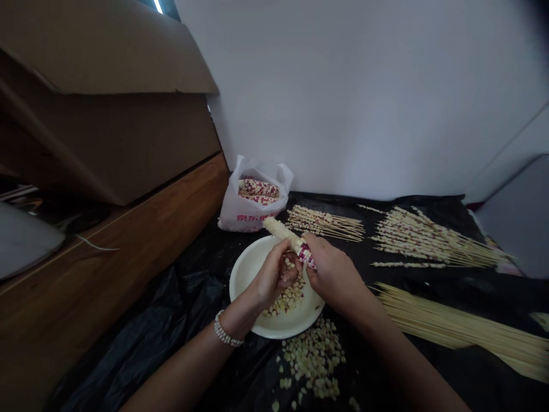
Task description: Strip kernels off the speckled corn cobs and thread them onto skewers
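Note:
My right hand (328,266) is closed around the lower end of a corn cob (283,232), tilted over a white bowl (242,272). Most of the cob's upper length is stripped bare; purple and white kernels remain near my right hand. My left hand (274,272) is cupped beneath the cob with its fingers curled, and some pale kernels show in its palm. Its thumb is at the cob's side. Loose kernels (289,298) lie in the bottom of the bowl.
Behind the bowl stands a white plastic bag (240,209) of corn cobs. Kernel-threaded skewers (407,234) and bare sticks (454,326) lie to the right. More loose kernels (315,355) are scattered on black plastic sheeting (171,326). A cardboard box (128,131) stands left, a white wall (364,97) behind.

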### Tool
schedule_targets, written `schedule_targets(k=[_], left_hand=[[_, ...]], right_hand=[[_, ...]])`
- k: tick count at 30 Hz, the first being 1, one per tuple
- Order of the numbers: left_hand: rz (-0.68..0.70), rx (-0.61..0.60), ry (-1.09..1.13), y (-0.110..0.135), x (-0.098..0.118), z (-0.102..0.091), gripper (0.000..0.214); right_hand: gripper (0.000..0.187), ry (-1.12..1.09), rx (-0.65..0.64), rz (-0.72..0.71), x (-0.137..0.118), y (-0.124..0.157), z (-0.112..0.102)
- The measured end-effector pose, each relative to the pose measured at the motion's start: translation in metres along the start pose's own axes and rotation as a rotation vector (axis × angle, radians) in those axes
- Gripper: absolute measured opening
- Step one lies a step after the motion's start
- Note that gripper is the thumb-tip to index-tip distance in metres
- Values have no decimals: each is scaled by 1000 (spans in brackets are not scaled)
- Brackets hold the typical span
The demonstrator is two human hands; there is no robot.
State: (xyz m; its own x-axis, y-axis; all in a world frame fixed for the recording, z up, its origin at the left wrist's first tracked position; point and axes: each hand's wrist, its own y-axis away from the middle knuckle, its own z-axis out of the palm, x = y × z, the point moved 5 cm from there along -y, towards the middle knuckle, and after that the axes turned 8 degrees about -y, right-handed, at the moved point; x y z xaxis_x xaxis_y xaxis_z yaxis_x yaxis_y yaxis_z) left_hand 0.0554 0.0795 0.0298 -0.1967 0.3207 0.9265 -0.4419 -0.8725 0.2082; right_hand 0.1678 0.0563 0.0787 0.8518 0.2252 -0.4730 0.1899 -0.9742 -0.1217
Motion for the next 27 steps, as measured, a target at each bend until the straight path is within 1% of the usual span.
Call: schedule_targets(k=[2, 4, 8, 10, 12, 15, 17, 19, 21, 23, 25, 27], left_hand=[[24, 28, -23, 0, 2, 1, 50], [51, 55, -64, 1, 4, 2, 50], [65, 104, -125, 0, 3, 2, 43], [86, 136, -141, -1, 2, 0, 38], [121, 163, -177, -2, 2, -2, 33], [184, 199, -261, 0, 5, -4, 32], [176, 182, -261, 1, 5, -4, 34], [114, 112, -183, 3, 4, -2, 31], [56, 39, -84, 4, 3, 1, 23], [27, -5, -27, 4, 4, 3, 22], [10, -21, -20, 4, 4, 5, 32], [8, -8, -35, 3, 4, 5, 43]], right_hand=[[47, 80, -9, -1, -4, 0, 0], [50, 122, -11, -13, -7, 0, 0], [57, 59, 13, -30, -6, -1, 3], [53, -20, 5, -20, -3, -2, 6], [45, -93, -10, -11, -1, -2, 10], [35, -158, -25, -9, 0, -3, 13], [31, -173, -29, -14, 1, -3, 13], [30, -185, -24, -22, 3, -4, 10], [29, -193, -17, -27, 6, -4, 7], [27, -187, -16, -23, 8, -4, 4], [28, -155, -15, -17, 7, -4, 1], [32, -93, -17, -7, 5, -3, 1]])
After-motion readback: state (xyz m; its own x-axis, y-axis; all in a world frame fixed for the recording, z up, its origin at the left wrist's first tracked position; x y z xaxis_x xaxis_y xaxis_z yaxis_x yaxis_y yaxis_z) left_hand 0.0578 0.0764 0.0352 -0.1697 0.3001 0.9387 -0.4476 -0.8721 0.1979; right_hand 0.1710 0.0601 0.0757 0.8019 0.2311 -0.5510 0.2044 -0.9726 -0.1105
